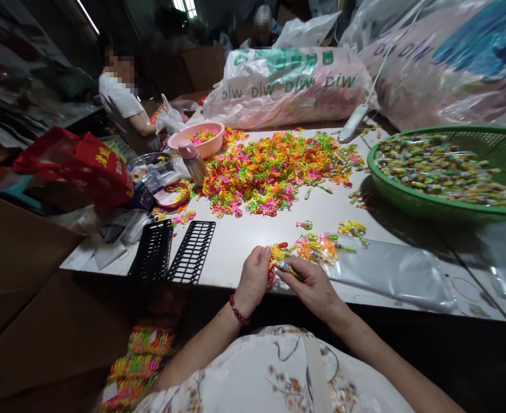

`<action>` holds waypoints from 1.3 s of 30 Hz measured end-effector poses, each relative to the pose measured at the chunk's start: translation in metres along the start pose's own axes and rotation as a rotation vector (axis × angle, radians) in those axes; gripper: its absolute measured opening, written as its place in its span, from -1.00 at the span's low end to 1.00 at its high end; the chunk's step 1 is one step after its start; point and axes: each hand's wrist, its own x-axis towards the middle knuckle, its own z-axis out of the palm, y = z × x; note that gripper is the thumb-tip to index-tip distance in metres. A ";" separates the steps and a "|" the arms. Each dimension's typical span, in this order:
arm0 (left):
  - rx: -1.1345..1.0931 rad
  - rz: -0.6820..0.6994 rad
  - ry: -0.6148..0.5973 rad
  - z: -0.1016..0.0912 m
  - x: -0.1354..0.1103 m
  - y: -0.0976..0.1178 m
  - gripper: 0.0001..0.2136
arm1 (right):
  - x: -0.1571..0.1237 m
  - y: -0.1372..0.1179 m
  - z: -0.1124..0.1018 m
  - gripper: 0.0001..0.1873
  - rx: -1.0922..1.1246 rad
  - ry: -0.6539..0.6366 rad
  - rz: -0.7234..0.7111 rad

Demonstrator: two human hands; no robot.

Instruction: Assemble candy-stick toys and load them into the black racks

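Btwn 2 hands (252, 277) (315, 287): slim plastic pcs (284, 266)

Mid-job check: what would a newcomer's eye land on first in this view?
Most likely the sprawling heap of small neon plastic pieces across the middle of the white table. Next, perhaps the wide green plastic basket of small multicoloured items at the right, and the bright red bag at the left. At the table's front edge, the left hand and right hand hold a few small colourful pieces.
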 end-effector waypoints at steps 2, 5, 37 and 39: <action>-0.014 0.005 0.010 -0.001 0.002 -0.002 -0.61 | 0.000 -0.002 0.001 -0.80 -0.044 -0.019 -0.030; -0.012 0.033 0.032 -0.001 0.005 -0.008 -0.61 | 0.000 -0.004 0.002 -0.77 -0.136 -0.035 -0.047; 0.125 0.067 0.283 -0.101 0.108 0.019 -0.92 | 0.007 0.014 -0.020 -0.61 -0.187 0.051 0.092; 0.012 0.027 0.183 -0.102 0.091 0.017 -0.88 | 0.010 0.010 -0.012 -0.61 -0.115 0.006 0.110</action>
